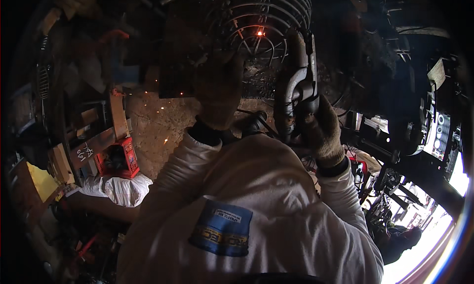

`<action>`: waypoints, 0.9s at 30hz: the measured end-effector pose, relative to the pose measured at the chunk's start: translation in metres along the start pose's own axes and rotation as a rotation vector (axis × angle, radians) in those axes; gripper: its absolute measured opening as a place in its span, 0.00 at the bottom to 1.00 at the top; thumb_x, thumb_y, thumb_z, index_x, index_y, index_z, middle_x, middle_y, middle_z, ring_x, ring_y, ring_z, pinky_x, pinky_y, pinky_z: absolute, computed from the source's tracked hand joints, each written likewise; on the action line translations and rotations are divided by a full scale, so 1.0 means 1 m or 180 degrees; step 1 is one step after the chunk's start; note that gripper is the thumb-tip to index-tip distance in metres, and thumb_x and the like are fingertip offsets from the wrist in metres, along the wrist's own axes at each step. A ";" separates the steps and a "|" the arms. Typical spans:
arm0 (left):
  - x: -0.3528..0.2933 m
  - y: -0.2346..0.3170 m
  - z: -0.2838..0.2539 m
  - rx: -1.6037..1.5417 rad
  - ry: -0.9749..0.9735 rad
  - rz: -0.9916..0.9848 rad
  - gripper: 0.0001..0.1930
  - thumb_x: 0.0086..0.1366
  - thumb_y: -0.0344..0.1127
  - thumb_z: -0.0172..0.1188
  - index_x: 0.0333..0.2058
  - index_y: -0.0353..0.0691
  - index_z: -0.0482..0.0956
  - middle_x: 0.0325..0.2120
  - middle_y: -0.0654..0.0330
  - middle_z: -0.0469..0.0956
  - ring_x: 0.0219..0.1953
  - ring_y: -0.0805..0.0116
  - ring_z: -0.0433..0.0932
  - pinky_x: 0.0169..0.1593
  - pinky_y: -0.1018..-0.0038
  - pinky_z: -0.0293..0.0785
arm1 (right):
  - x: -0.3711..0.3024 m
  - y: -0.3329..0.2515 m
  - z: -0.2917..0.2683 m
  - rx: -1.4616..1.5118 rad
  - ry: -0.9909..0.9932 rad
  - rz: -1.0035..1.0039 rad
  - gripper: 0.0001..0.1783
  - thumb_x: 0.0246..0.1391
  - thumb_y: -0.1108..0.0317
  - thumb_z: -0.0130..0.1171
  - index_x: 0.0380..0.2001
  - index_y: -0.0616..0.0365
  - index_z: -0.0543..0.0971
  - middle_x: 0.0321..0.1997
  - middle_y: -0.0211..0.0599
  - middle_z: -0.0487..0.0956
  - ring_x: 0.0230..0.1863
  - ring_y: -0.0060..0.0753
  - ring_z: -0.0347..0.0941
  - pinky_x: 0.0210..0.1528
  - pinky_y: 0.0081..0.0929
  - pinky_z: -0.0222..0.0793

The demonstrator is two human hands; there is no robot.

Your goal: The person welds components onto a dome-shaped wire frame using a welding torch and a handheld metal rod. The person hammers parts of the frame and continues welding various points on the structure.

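Observation:
At the top of the view is a round wire frame (pixel 269 10), made of several curved rods one inside another. A small spot on it glows orange. My right hand (pixel 326 136), in a knitted work glove, is closed around the lower end of a heavy grey metal tool with two long arms (pixel 296 79). The tool's arms reach up to the right side of the wire frame. My left hand (pixel 217 89), also gloved, lies in deep shadow below and left of the frame; its fingers are too dark to make out.
Sparks fly over the brown floor (pixel 153 121) on the left. Beside it stand a red plastic crate (pixel 121 158), a white sack (pixel 126 189) and several boards. Dark machinery (pixel 390 145) and bright daylight lie to the right. A cable runs near my waist.

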State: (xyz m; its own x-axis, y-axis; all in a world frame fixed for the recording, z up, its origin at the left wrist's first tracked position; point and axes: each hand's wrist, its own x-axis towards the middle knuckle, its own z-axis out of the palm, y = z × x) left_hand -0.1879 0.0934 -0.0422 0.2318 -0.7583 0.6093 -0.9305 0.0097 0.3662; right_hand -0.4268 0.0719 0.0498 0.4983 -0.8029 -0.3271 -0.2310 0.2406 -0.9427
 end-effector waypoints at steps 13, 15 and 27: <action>-0.003 0.001 0.007 -0.1226 0.0173 -0.1212 0.05 0.59 0.30 0.67 0.33 0.39 0.81 0.27 0.53 0.82 0.28 0.56 0.82 0.33 0.66 0.79 | 0.005 0.002 0.002 -0.0277 -0.0018 -0.0043 0.27 0.65 0.52 0.57 0.56 0.62 0.69 0.33 0.24 0.74 0.30 0.15 0.69 0.31 0.18 0.68; -0.003 0.000 0.007 -0.1265 0.0187 -0.1170 0.05 0.60 0.30 0.66 0.34 0.38 0.81 0.27 0.53 0.81 0.28 0.55 0.82 0.34 0.66 0.79 | 0.005 0.005 0.002 -0.0288 -0.0050 -0.0192 0.27 0.65 0.52 0.57 0.56 0.63 0.69 0.33 0.24 0.74 0.29 0.16 0.70 0.31 0.18 0.68; -0.041 -0.008 0.008 0.2413 -0.0449 0.0844 0.22 0.64 0.35 0.62 0.55 0.36 0.74 0.50 0.49 0.77 0.52 0.59 0.78 0.54 0.67 0.76 | 0.012 -0.007 0.008 -0.1052 0.0085 -0.0380 0.25 0.62 0.57 0.60 0.56 0.63 0.72 0.35 0.33 0.81 0.31 0.23 0.76 0.35 0.26 0.74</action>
State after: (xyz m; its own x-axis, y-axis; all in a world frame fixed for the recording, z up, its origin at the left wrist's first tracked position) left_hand -0.1918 0.1191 -0.0753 -0.0138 -0.8681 0.4962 -0.9002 -0.2052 -0.3842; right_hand -0.4124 0.0648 0.0518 0.5172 -0.8297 -0.2098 -0.4327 -0.0420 -0.9006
